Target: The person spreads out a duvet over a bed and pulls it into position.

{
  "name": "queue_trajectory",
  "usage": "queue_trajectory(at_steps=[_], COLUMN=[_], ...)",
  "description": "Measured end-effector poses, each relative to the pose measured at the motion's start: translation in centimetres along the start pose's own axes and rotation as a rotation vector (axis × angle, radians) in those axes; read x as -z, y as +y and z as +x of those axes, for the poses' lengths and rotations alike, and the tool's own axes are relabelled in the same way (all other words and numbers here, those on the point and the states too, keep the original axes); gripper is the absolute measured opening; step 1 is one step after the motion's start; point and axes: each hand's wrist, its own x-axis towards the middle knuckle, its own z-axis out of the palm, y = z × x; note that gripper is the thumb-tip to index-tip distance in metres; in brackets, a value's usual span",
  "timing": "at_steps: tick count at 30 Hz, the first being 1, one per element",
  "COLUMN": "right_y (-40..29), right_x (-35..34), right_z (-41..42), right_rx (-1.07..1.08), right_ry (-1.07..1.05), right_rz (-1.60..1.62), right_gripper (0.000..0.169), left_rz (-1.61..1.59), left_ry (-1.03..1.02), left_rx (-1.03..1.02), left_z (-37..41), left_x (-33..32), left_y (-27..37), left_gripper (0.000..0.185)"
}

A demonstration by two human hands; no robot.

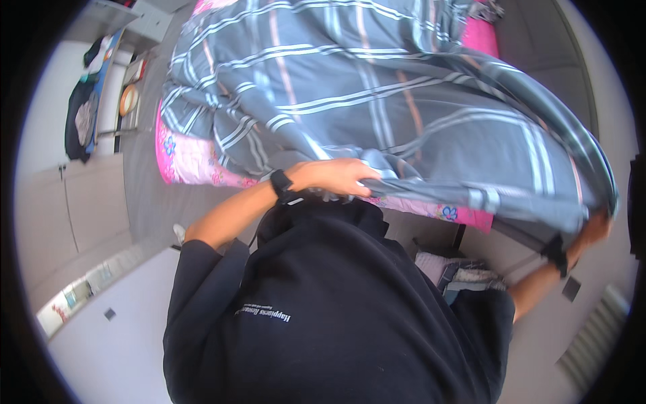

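A grey plaid duvet (348, 96) with white and orange stripes lies rumpled over a bed in front of me. My left hand (335, 177), a black band at its wrist, grips the gathered near edge around the middle. Out at the far right, my right hand (598, 230) holds the duvet's near right corner, and the cloth rises in a curved fold beside it. That hand is partly blurred. Below the duvet shows a pink flowered sheet or mattress cover (189, 159), bare at the left corner and along the near edge.
A dark grey headboard or padded panel (550, 81) stands at the right. Folded textiles (469, 275) lie low by my right side. At left are a chair (129, 99), clothes on a blue-edged surface (81, 121) and pale cabinets (96, 202). A ribbed radiator (595, 338) is at lower right.
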Motion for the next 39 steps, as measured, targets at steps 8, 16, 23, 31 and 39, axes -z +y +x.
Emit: queue_trajectory(at_steps=[8, 16, 23, 31, 39], right_y=[6.0, -1.0, -22.1, -48.0, -53.7], right_x=[-0.7, -2.5, -5.9, 14.4, 12.9], right_z=[-27.4, -35.2, -35.5, -33.2, -41.3], right_rx=[-0.525, -1.311, -0.072, -0.044, 0.718], right_ry=[-0.329, -0.734, -0.792, -1.666, -1.106], right_rz=[-0.104, 0.429, 0.663, 1.353, 0.987], right_gripper=[0.031, 0.043, 0.051, 0.065, 0.041], left_rz=[0.086, 0.156, 0.062, -0.339, -0.319], left_ry=[-0.072, -0.04, 0.08, 0.301, 0.294], left_rx=[-0.134, -0.065, -0.048, -0.399, -0.423], left_z=[3.9, 6.8, 8.9, -1.6, -14.1], left_x=[-4.2, -8.0, -7.7, -4.0, -4.7], left_y=[0.1, -2.5, -4.9, -7.7, -10.6], left_gripper=[0.019, 0.026, 0.03, 0.058, 0.065])
